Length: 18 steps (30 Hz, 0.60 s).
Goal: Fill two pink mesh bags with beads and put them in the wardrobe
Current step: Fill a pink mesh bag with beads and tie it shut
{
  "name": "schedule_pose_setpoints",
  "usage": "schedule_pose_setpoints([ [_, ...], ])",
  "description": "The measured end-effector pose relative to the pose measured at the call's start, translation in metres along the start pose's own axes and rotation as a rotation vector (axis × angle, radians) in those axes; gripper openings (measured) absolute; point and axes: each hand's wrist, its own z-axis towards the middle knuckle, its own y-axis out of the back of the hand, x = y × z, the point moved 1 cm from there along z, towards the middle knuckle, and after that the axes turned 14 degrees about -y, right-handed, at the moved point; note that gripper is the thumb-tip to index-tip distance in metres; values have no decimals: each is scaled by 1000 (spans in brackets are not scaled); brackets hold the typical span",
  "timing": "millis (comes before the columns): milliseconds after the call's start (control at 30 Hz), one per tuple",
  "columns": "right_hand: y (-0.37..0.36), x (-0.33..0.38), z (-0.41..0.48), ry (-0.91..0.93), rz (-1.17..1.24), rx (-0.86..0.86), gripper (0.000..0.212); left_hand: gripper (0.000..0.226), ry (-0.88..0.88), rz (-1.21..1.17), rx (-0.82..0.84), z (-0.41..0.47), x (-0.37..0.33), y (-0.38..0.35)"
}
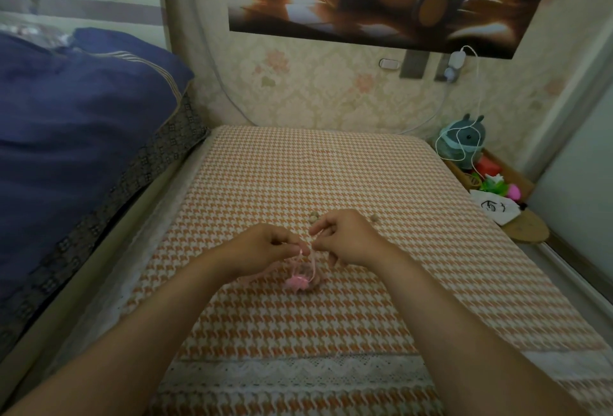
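Pink mesh bag [303, 274] sits on the orange-and-white checked tablecloth [331, 167], near the middle, with something dark inside it. Both hands are just above it. The left hand [265, 246] is at 10 o'clock from the bag. Its fingers are curled and it pinches the thin pink string [300, 253] at the bag's top. The right hand [345, 240] is at 2 o'clock from the bag, fingers curled, and it pinches the string too. The hands are close but apart. Two loose beads [314, 215] lie on the cloth: one at 12 o'clock from the bag, the other bead [374, 217] at 1 o'clock, just past the right hand. Lots of cloth stretches toward the wall at 12 o'clock. Blue bedding [83, 137] lies past the 9 o'clock edge. A plush toy [464, 134] sits off the 2 o'clock corner.
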Motion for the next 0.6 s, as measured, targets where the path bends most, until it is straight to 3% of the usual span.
schedule_pose_setpoints([
  [267,-16,4,13,-67,41,4,21,18,164,-235,-45,4,16,-8],
  [467,-15,4,7,-197,197,66,19,17,153,-165,-58,7,19,-4],
  [600,-14,2,5,-327,385,230,22,16,120,-74,-75,7,18,-6],
])
